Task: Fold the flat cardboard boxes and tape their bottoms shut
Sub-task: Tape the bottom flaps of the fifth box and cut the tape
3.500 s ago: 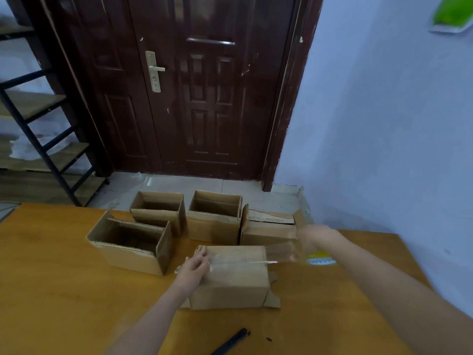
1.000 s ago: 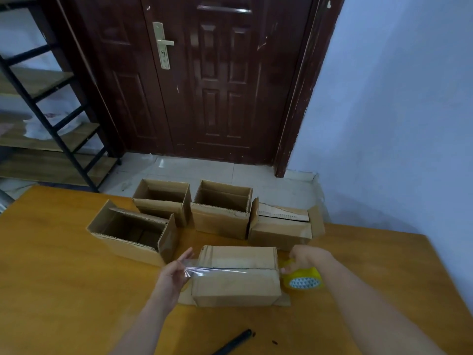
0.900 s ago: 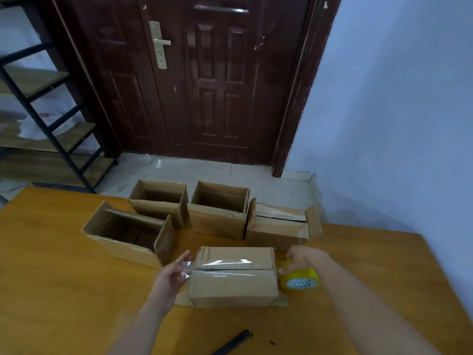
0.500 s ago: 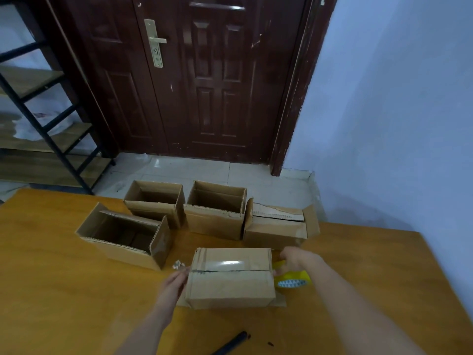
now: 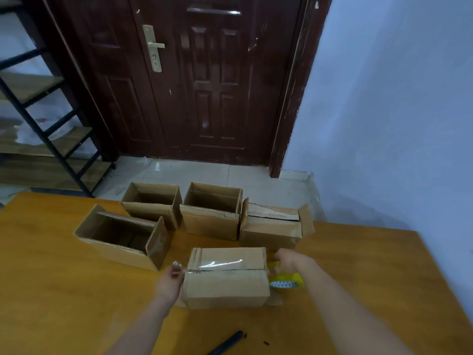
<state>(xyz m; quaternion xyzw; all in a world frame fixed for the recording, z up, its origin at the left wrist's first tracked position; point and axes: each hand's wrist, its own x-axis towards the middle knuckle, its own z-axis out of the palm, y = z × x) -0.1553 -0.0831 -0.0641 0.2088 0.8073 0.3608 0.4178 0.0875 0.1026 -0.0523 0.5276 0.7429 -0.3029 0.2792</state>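
A small cardboard box (image 5: 225,285) lies bottom-up on the wooden table (image 5: 64,290) in front of me. A strip of clear tape (image 5: 220,265) runs across its closed flaps along the seam. My left hand (image 5: 170,280) presses the tape's crumpled end against the box's left side. My right hand (image 5: 289,261) grips the yellow tape roll (image 5: 284,280) at the box's right end, with the tape still joined to the roll.
Behind it stand three folded boxes with open tops (image 5: 122,237) (image 5: 152,203) (image 5: 212,208) and one with loose flaps (image 5: 273,226). A black pen-like tool (image 5: 226,344) lies near the table's front edge. A dark door and a metal shelf lie beyond.
The tape, held stretched above the box a second ago, now lies flat on the seam. My left hand has dropped to the box's left side and my right hand has lowered the roll.
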